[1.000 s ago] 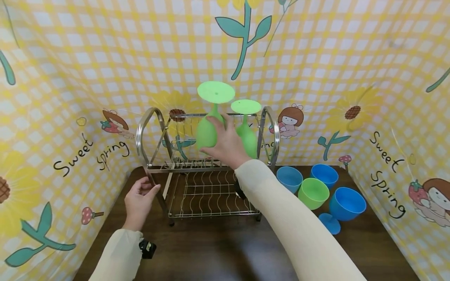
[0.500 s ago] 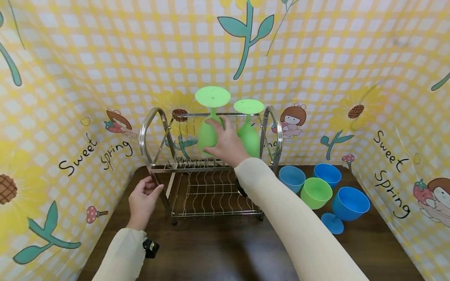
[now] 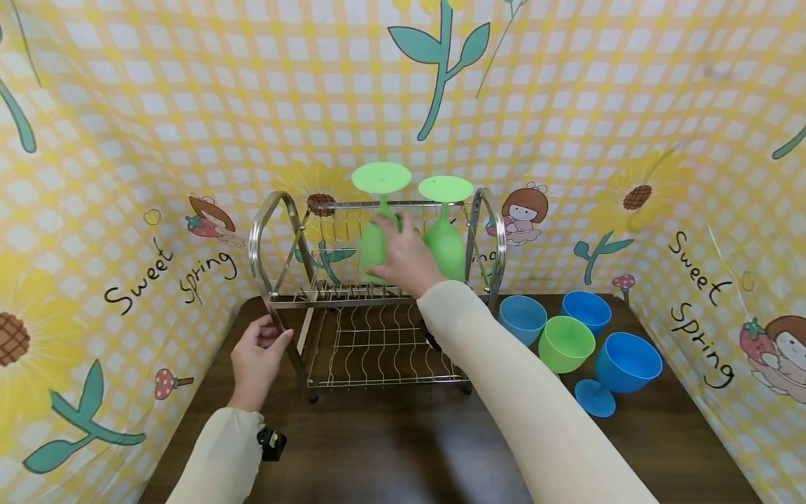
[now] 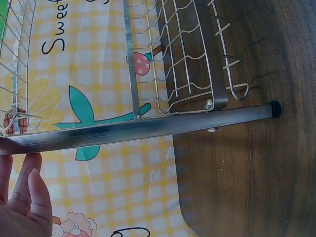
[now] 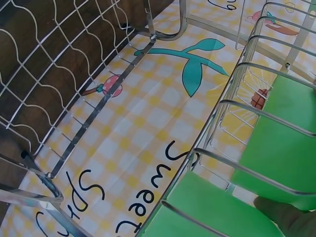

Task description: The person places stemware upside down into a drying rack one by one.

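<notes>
My right hand [image 3: 409, 257] grips a light green plastic goblet [image 3: 380, 178] by its bowl, upside down with the round foot on top. Its rim is down at the upper tier of a metal dish rack [image 3: 371, 302]. Just right of it, a second green goblet [image 3: 446, 245] stands upside down on that same tier. In the right wrist view, both green bowls [image 5: 276, 148] show behind the rack's wires, with a fingertip [image 5: 276, 212] between them. My left hand [image 3: 257, 360] touches the rack's left front post [image 4: 123, 131] with its fingertips, the thumb apart from the post.
Right of the rack, on the brown table [image 3: 378, 448], stand upright goblets: a green one [image 3: 567, 344], a bright blue one [image 3: 628, 364], another blue one [image 3: 587, 311] and a duller blue one [image 3: 522, 320]. The rack's lower wire tier [image 3: 384, 343] holds nothing. Yellow checked cloth [image 3: 567, 105] surrounds the table.
The goblet in my right hand has come down lower onto the upper tier. My left hand stays at the rack's post. The whole view has shifted slightly.
</notes>
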`<state>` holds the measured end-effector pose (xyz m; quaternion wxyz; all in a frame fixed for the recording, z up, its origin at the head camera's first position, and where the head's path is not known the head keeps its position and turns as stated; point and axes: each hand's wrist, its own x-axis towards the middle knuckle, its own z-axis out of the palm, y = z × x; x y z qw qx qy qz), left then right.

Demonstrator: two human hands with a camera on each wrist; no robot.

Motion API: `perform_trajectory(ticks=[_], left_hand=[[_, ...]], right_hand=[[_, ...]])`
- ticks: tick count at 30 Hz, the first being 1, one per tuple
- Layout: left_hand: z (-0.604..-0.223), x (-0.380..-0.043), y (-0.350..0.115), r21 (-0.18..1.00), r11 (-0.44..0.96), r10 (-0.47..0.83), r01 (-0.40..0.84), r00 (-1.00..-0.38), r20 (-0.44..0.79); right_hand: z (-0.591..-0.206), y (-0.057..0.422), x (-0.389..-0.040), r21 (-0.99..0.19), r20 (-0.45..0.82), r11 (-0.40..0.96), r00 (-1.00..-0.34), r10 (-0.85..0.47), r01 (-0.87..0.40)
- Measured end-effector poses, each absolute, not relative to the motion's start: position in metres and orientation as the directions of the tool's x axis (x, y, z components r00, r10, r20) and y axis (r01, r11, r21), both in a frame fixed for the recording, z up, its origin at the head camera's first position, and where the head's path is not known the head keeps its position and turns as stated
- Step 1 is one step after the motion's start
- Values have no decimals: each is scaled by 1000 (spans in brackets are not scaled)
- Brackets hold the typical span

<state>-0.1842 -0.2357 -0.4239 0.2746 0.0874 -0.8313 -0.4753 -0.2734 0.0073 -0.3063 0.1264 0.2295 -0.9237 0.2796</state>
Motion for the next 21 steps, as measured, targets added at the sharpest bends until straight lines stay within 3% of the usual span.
perform_trajectory(ticks=[8, 21], left_hand=[[-426, -185, -234, 816, 560, -387, 143, -826, 410], [-428, -187, -235, 814, 565, -393, 136, -823, 410]], right_hand=[[-308, 8, -276, -449, 265, 766, -887, -377, -460], [-310, 8, -279, -395, 221, 778, -873, -435, -488]])
